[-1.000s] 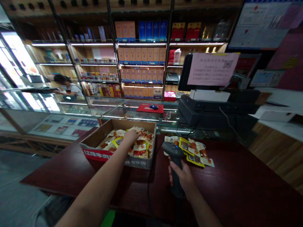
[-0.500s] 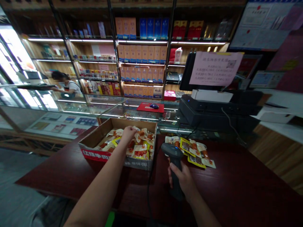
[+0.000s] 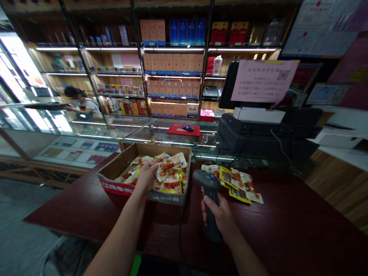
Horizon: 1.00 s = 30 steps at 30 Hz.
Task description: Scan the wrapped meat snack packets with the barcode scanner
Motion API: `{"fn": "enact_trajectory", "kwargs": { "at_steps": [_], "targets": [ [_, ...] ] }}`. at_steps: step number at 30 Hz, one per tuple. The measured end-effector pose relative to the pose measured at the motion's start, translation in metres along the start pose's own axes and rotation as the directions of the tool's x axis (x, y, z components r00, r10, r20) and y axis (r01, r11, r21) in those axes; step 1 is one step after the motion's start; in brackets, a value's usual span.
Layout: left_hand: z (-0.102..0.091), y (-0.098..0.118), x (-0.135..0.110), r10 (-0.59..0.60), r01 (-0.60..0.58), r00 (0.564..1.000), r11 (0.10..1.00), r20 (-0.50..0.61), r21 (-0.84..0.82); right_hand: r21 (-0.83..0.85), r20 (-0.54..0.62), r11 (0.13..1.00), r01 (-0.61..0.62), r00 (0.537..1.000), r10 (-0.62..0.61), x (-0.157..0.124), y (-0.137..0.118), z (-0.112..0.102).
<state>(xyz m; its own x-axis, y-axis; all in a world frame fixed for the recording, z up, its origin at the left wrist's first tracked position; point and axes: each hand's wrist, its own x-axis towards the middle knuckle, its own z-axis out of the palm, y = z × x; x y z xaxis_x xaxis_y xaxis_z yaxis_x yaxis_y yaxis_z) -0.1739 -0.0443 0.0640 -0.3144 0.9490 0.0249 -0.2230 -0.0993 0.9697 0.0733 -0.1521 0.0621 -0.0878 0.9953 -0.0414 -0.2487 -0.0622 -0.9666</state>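
My left hand (image 3: 147,175) is closed on the left end of a sausage packet (image 3: 171,164), a clear and white pouch with a reddish-brown sausage inside. The packet is raised over the open cardboard box (image 3: 169,199), which holds several more snack packets (image 3: 172,186), some with yellow edges. My right hand (image 3: 220,214) is wrapped round the handle of a dark grey barcode scanner (image 3: 211,203), whose head points forward and a little left. Just beyond the scanner, a loose group of packets (image 3: 237,183) lies on the dark red table (image 3: 276,230).
A glass counter (image 3: 138,130) runs behind the table, with a mouse (image 3: 188,128) on a red mat (image 3: 175,130). At the right stand a monitor (image 3: 228,86) with a pink notice and a black till (image 3: 244,134). A cable (image 3: 180,234) hangs near the box. A person (image 3: 83,103) is at far left.
My left hand has drawn back and left from among the packets, lifting one sausage packet. The right hand holds the scanner in nearly the same place.
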Motion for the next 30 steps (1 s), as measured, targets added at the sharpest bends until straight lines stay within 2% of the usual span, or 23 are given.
{"fn": "enact_trajectory", "kwargs": {
  "at_steps": [6,13,20,24,30],
  "targets": [
    [0.001,0.000,-0.001,-0.006,0.006,1.000,1.000,0.019,0.008,0.004,-0.011,1.000,0.005,1.000,-0.005,0.001,0.000,0.004],
    [0.003,0.002,-0.004,-0.017,0.017,1.000,1.000,-0.013,-0.019,0.002,-0.013,0.999,0.037,0.999,-0.037,0.001,0.001,0.004],
    [0.010,0.006,-0.006,-0.034,0.034,0.999,0.998,-0.001,-0.057,0.005,-0.043,1.000,0.021,0.999,-0.021,-0.001,0.002,-0.004],
    [0.041,0.006,-0.013,-0.057,0.054,0.998,0.986,-0.013,-0.159,0.012,-0.102,1.000,0.021,0.995,-0.020,-0.006,0.000,-0.020],
    [0.125,-0.015,-0.033,-0.085,0.137,0.981,0.938,0.174,-0.318,0.008,-0.211,0.996,0.088,0.974,-0.085,-0.021,-0.008,-0.061]
  ]
}}
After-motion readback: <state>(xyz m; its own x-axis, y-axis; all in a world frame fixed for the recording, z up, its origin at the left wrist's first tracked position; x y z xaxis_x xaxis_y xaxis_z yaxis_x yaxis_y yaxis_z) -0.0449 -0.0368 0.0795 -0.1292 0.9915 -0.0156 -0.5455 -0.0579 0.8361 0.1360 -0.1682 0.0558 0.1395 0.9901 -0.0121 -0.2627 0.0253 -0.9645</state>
